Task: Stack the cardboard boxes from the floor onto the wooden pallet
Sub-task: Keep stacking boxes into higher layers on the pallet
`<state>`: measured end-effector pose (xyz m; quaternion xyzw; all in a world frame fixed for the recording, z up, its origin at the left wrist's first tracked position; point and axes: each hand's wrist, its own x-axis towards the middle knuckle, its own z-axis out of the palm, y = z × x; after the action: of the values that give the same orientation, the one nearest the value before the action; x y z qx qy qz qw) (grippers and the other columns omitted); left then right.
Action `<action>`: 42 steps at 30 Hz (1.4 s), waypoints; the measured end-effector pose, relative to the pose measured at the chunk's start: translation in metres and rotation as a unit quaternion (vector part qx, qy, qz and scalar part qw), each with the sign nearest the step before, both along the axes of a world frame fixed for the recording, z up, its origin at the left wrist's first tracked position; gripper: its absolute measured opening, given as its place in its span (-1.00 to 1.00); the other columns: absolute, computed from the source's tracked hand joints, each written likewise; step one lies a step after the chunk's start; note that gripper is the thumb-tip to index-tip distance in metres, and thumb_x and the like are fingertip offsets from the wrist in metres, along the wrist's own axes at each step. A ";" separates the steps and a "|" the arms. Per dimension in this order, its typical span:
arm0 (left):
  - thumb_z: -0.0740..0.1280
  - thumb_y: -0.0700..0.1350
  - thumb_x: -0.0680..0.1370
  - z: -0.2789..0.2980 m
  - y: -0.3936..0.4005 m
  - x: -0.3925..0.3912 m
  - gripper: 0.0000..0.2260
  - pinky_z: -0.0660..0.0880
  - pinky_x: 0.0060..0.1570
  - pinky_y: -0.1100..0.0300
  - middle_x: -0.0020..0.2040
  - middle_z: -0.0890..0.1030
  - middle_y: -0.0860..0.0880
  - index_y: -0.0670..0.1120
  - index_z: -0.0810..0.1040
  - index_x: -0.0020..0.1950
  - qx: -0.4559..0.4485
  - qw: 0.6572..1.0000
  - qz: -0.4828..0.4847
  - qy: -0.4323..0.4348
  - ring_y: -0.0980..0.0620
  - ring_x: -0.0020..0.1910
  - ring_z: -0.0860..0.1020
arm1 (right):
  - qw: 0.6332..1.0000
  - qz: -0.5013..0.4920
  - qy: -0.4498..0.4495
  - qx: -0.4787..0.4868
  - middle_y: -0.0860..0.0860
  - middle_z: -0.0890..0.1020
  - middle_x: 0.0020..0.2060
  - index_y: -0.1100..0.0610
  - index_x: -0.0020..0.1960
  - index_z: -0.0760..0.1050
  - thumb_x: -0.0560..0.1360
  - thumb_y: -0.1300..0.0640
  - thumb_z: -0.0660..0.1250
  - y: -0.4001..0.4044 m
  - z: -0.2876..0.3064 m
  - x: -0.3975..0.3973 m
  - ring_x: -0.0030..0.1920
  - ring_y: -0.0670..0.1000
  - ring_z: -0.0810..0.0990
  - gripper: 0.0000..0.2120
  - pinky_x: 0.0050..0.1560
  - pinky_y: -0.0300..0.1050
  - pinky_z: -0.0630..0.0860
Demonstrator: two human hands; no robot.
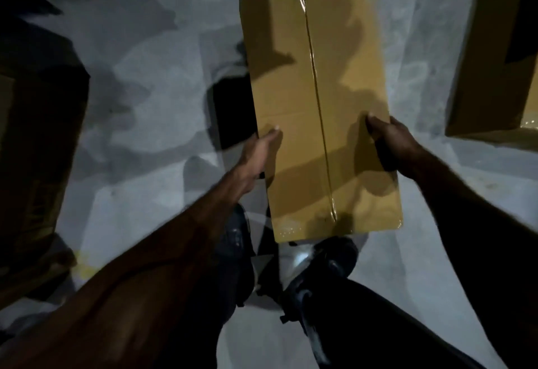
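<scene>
Grey concrete floor [151, 83], dim and heavily shadowed. One taped box [317, 112] is held between both hands, long axis pointing away, probably so it can be carried level. Left hand [262, 150] is clamped on the left edge, thumb on top; right hand [390, 141] is curled over the right edge. Whether the box is lifted clear cannot be told. Pallet not seen.

Legible text, labels, brands, numbers, signs: none. Taped cardboard box [317, 106]: plain brown top, no print. Second box [492, 57], right edge: no readable marking.
</scene>
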<state>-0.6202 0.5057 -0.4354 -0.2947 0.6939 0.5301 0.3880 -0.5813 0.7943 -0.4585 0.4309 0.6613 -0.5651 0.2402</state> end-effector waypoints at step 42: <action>0.41 -0.56 0.39 0.877 0.047 0.218 -0.11 0.44 0.43 0.02 0.58 0.32 0.21 0.31 0.43 0.42 0.372 0.349 -0.807 0.299 0.13 0.57 0.30 | 0.425 -0.797 0.426 0.053 0.06 0.67 0.32 -0.09 0.50 0.45 0.58 -0.28 0.39 -0.336 0.726 0.456 0.31 0.21 0.65 -0.44 0.13 0.43 0.62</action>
<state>-0.4027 0.5531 0.4412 0.7597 0.3981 0.2183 0.4656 -0.1253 0.4580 0.2674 0.4823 0.0699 -0.5803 -0.6525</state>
